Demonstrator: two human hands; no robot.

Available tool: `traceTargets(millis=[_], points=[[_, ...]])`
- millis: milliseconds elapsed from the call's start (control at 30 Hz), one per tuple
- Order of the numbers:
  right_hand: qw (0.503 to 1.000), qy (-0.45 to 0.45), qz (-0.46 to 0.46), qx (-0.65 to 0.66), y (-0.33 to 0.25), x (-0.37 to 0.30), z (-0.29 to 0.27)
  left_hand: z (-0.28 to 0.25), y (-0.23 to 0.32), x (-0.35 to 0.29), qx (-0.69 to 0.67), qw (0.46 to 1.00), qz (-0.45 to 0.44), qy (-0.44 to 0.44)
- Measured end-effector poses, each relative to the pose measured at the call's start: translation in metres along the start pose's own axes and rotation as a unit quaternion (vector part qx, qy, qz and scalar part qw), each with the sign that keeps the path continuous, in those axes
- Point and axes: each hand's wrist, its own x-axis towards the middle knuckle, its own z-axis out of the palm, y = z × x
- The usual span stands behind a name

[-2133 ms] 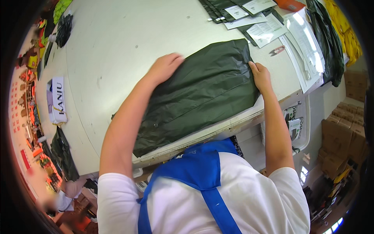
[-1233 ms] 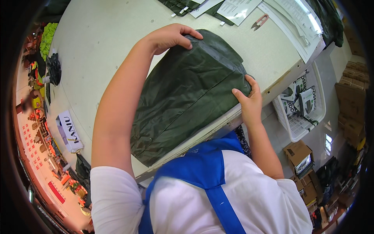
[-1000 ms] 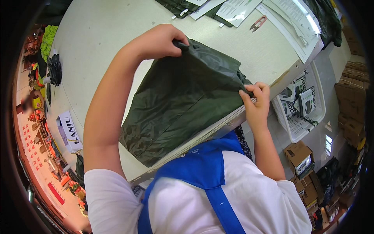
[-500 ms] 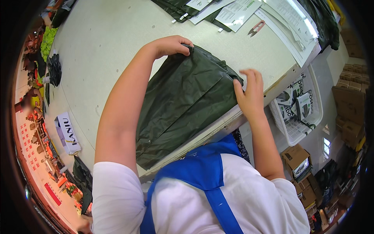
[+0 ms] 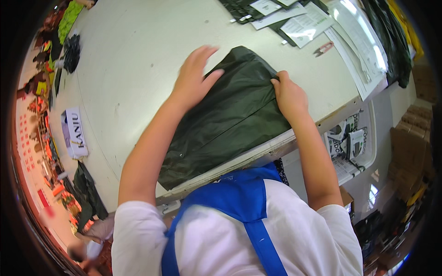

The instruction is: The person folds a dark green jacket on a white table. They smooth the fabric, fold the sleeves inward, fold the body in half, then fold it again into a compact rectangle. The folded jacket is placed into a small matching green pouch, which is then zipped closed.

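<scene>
A folded dark green raincoat-like garment [image 5: 225, 119] of thin, slightly shiny fabric lies on the pale worktable [image 5: 133, 60] in front of me. A small snap shows near its lower left end. My right hand [image 5: 292, 97] pinches the garment's far right corner between thumb and fingers. At the far left edge, my left hand [image 5: 192, 83] is slightly blurred, its fingers stretched out and thumb apart. The thumb is over the fabric; whether it touches cannot be made out.
Thread snips [image 5: 323, 48] lie by printed sheets [image 5: 307, 25] and dark green folded pieces at the far right. A white basket [image 5: 372, 152] of packages stands below the right edge. To the left are a white box [image 5: 76, 133], a dark bundle [image 5: 71, 53] and dark green cloth [image 5: 85, 193].
My left hand has let go of the garment's far edge and opened. My right hand has closed on the right corner. The fabric's far end looks flatter and more spread.
</scene>
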Motion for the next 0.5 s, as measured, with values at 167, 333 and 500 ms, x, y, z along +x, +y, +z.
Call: traceTargets(millis=[167,333,500], points=[[0.996,-0.001,-0.020,-0.088,-0.011,0.007,-0.009,-0.064,0.000,-0.215,0.183,0.959,-0.207,0.059],[0.996,0.059,-0.061,0.001,-0.029,0.032,0.002,-0.028,0.007,-0.357,0.164,0.906,-0.378,0.101],[0.995,0.068,-0.026,-0.067,-0.015,0.057,0.038,0.018,0.023,-0.342,0.252,0.871,-0.420,0.040]])
